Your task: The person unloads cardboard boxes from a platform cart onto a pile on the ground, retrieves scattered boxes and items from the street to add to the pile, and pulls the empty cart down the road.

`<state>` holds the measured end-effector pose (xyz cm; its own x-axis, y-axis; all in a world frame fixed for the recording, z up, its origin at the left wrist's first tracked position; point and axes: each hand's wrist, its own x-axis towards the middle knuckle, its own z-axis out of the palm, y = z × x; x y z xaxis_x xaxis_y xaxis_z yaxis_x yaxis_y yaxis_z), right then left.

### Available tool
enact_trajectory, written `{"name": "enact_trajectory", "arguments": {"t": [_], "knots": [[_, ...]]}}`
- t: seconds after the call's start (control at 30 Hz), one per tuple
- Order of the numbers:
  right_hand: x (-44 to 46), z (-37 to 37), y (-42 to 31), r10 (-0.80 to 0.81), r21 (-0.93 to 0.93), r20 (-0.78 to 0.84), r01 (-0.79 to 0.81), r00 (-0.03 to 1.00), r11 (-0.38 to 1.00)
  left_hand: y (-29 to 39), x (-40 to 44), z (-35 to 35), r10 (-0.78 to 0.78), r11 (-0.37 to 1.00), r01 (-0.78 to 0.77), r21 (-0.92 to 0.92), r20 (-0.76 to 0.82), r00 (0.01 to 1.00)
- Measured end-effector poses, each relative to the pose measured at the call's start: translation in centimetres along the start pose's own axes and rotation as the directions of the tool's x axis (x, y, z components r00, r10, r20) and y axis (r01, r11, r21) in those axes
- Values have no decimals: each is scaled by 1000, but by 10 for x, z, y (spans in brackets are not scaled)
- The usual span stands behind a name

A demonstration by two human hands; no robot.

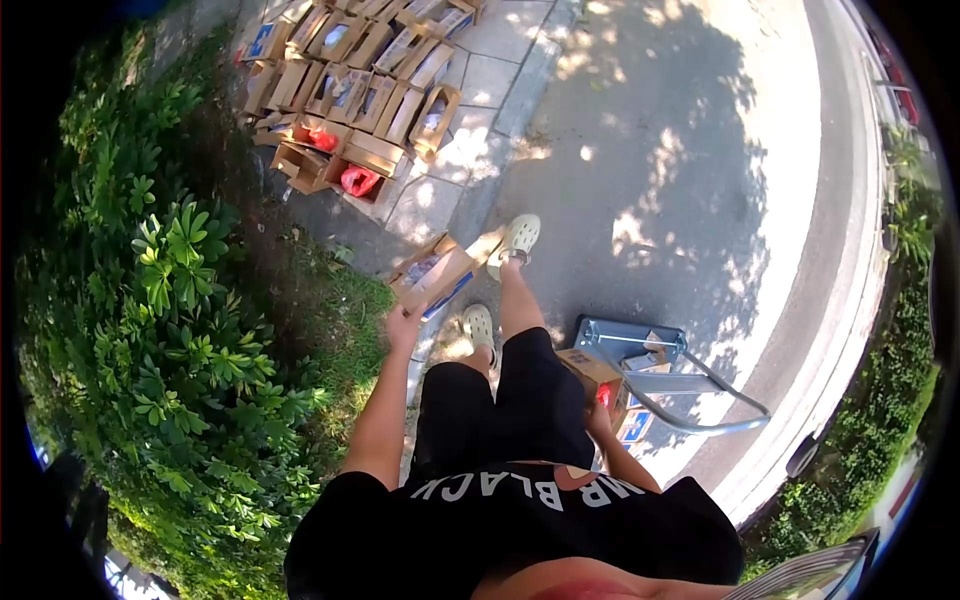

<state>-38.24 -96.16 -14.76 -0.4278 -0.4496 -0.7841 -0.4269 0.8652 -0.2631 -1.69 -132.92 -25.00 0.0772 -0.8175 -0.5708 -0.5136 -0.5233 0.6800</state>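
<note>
Clasping a lidless cardboard box by its near end, the person's left hand is stretched out ahead, beside the shrubs. The box lies forward and to the right of that grip, its long axis slanting away from the fingers toward the right shoe, so the weight sits beyond the hand. Crumpled, pale wrapping shows inside, and a blue panel marks the side turned toward the legs. The rows of similar boxes stand farther ahead on the paving, apart from the held one; the left hand is much the nearer of the two to them. Two boxes at the near edge contain red bags.

The right hand is low by the right hip, next to a second box with something red in it (the fingers are too hidden to tell whether they grasp it). Just beyond that box is a trolley with a tubular handle, well apart from the left hand.
</note>
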Motion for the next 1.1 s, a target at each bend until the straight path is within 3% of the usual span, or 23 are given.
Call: {"name": "enact_trajectory", "arguments": {"t": [0.1,0.13,0.17,0.23,0.27,0.3,0.37,0.43,0.5,0.57,0.6,0.63,0.7,0.77,0.8,0.97,1.03,1.1], "knots": [[40,-28,-41,10,7,-17,-9,1000,1000,87,19,27,-14,994,17,-108,34,999],[53,-29,-39,-34,6,-84,35,996,999,94,39,45,9,969,6,-246,62,998],[65,-36,-45,-77,1,-149,78,986,997,117,55,58,17,969,-2,-247,58,998],[94,-56,-61,41,21,-55,-40,998,999,164,97,86,3,956,28,-291,106,994],[109,-68,-76,6,64,-86,-1,996,998,177,124,105,54,931,-21,-366,81,995],[119,-81,-88,-18,103,-111,29,994,994,216,141,119,117,823,-51,-565,81,990],[138,-110,-110,16,110,-111,-4,994,994,254,194,140,116,889,-44,-457,131,985],[163,-133,-120,83,120,-101,-71,991,990,300,242,165,195,861,-135,-491,73,978],[184,-156,-131,72,110,-120,-59,990,992,326,299,185,131,944,-91,-318,106,986],[211,-193,-155,-70,54,-237,85,969,995,360,334,204,49,850,18,-527,112,993],[221,-213,-173,-157,81,-284,187,946,979,372,355,211,33,859,26,-512,107,994],[236,-239,-197,-163,58,-286,187,944,981,375,382,221,23,864,29,-502,96,995],[271,-285,-241,-22,-78,-144,11,989,997,407,414,224,37,844,25,-536,104,994],[319,-321,-282,-113,-156,-188,84,976,984,425,449,228,30,816,64,-575,154,988],[346,-339,-305,-168,-182,-191,133,967,974,432,466,227,34,911,29,-412,146,989],[483,-425,-447,-278,-271,-134,234,951,934,416,557,269,-72,900,91,-426,60,996],[545,-446,-505,-438,-404,-153,348,886,846,384,600,298,-101,920,86,-382,-20,995],[612,-458,-544,-488,-525,-73,382,870,761,374,610,308,-245,896,236,-376,25,969]]}}
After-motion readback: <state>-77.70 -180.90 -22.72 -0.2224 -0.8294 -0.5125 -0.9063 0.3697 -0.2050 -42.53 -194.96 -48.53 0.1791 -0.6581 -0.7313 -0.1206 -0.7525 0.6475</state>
